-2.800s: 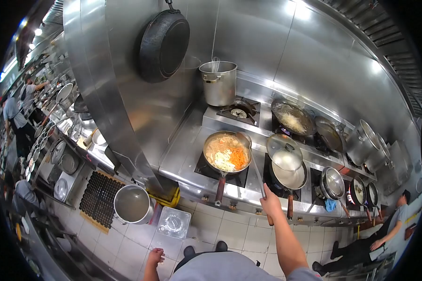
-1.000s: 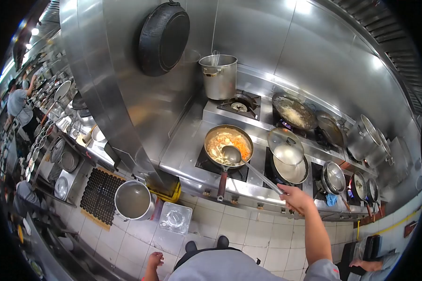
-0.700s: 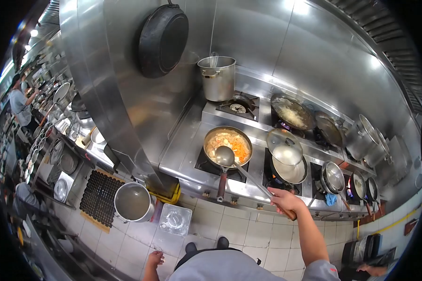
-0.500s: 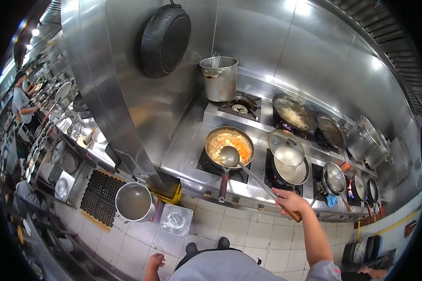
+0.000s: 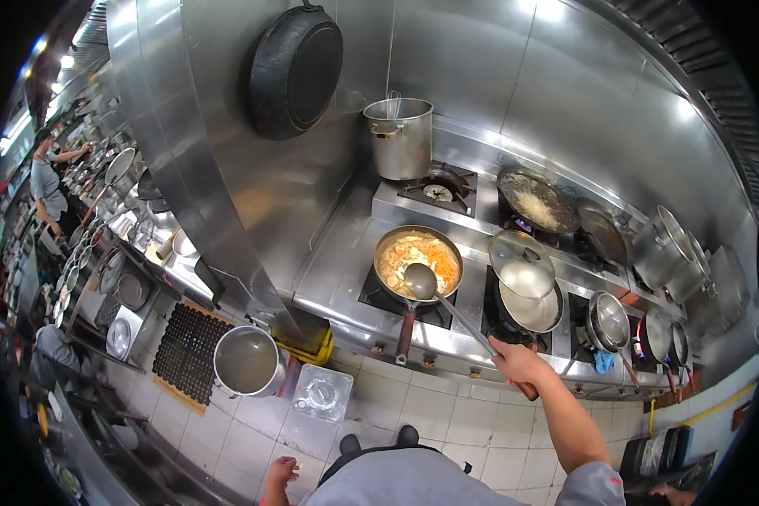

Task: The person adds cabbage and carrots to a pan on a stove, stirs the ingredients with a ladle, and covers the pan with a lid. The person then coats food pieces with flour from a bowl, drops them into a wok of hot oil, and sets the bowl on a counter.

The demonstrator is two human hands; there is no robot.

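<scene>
My right hand [image 5: 519,363] is wrapped around the handle end of a long metal ladle [image 5: 472,325]. The ladle's bowl rests at the near side of a frying pan [image 5: 404,336], among food with orange shreds and pale pieces in sauce [image 5: 415,253]. The pan sits on the front left burner, its brown handle pointing toward me. Down by my body, my left hand [image 5: 283,471] hangs with fingers loosely bent and nothing visible in them, well away from the stove.
Beside the pan, a glass lid [image 5: 521,253] leans over a pan of pale liquid [image 5: 531,314]. Farther back are a tall pot [image 5: 401,139] and a wok with frying food [image 5: 538,202]. A large pot [image 5: 246,363] and a clear-lidded container [image 5: 322,393] stand low at left. Another person [image 5: 49,181] is far left.
The view has shifted slightly. My right hand still grips the ladle, and the food around its bowl has been stirred a little. The person far left has stretched an arm forward.
</scene>
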